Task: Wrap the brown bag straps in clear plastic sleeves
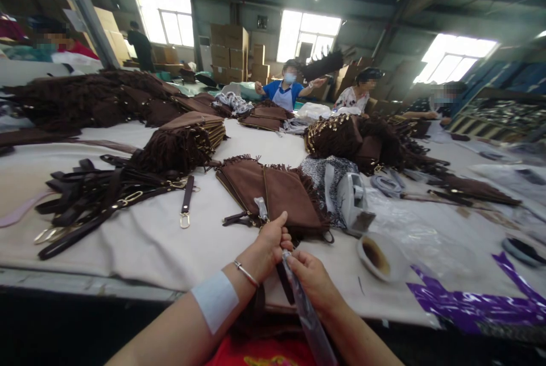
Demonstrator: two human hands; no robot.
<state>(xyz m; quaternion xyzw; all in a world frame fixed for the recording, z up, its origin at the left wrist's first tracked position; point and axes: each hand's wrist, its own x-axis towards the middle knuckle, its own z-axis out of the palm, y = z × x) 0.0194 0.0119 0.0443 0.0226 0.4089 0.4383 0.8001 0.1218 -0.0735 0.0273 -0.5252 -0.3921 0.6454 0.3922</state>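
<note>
My left hand (pixel 273 244) is closed at the table's near side, with a dark brown strap (pixel 285 285) coming out below its fingers. My right hand (pixel 310 276) pinches the upper end of a clear plastic sleeve (pixel 307 315), which hangs down toward my lap. Both hands are close together, and the sleeve's top touches or nearly touches my left fingers. Just beyond them lie brown fringed pouches (pixel 294 198) with gold zippers, overlapping one another. A small piece of clear plastic (pixel 261 207) rests on the pouches.
Dark straps with gold clasps (pixel 102 195) lie heaped at left, one short strap (pixel 186 201) apart. A tape dispenser (pixel 354 198), a white bowl (pixel 379 257) and purple plastic (pixel 473 300) are at right. Pouch piles (pixel 183 141) stand farther back; a person in blue (pixel 288 92) faces me.
</note>
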